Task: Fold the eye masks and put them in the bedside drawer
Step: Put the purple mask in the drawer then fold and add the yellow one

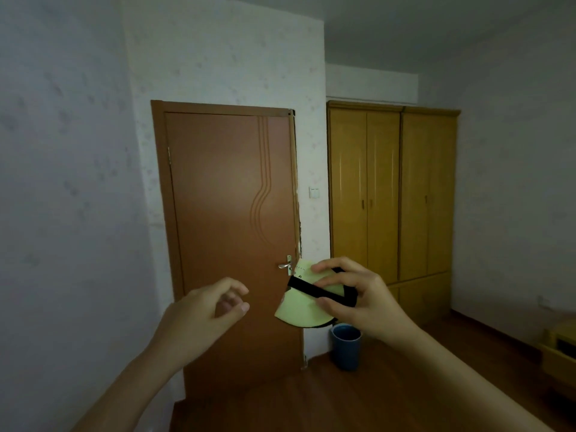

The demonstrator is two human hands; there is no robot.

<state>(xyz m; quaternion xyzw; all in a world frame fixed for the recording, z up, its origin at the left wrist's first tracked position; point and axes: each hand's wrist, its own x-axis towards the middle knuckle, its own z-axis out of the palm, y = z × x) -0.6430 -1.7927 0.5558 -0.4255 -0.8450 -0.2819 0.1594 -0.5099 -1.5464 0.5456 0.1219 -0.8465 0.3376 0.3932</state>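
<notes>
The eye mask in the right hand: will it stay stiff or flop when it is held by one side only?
The eye mask probably flops: it already lies folded under its black strap. It seems light, since the right hand carries it between thumb and fingers alone. It looks flat and soft, so hardly fragile.

One eye mask (300,310) – one door (230,232), one bin (345,347).

Door (230,232) centre, shut in frame. Wardrobe (392,194) right of door, further back, against rear wall. Light switch (314,192) on wall strip between door and wardrobe. Bin (346,346) on floor, below switch, before wardrobe. Bedside cabinet (561,347) at far right edge. Left hand (202,316) before door, apart from eye mask (300,310). Right hand (358,294) right of left hand, pinching eye mask; strap (314,289) across mask front.
</notes>
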